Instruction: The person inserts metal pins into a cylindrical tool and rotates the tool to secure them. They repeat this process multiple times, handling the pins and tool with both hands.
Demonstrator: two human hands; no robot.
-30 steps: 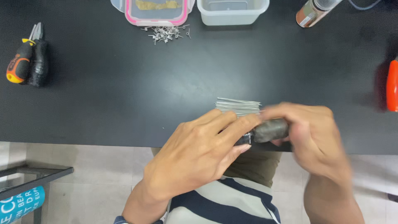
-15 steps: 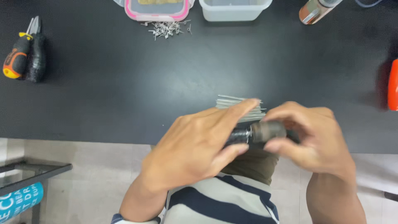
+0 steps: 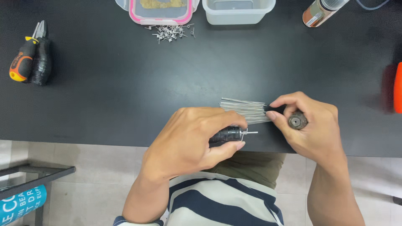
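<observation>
My left hand (image 3: pixel 194 136) grips a short black handle (image 3: pixel 226 134) with a thin metal pin sticking out of its right end. My right hand (image 3: pixel 312 125) holds a small dark round cap (image 3: pixel 297 121) in its palm, and its thumb and forefinger touch the right ends of a bundle of thin silver wires (image 3: pixel 245 111). The bundle lies on the black table (image 3: pixel 125 92) between the two hands, near the front edge.
At the far edge stand a pink-rimmed clear box (image 3: pixel 161 10) and a white tub (image 3: pixel 236 10), with a pile of small metal pins (image 3: pixel 169 32) in front. Orange-handled pliers (image 3: pixel 30 56) lie left. A can (image 3: pixel 320 10) is far right, an orange object (image 3: pixel 398 88) at the right edge.
The two hands were together on one dark piece. They have pulled apart: the left keeps the handle with the pin, the right has moved right with the round cap.
</observation>
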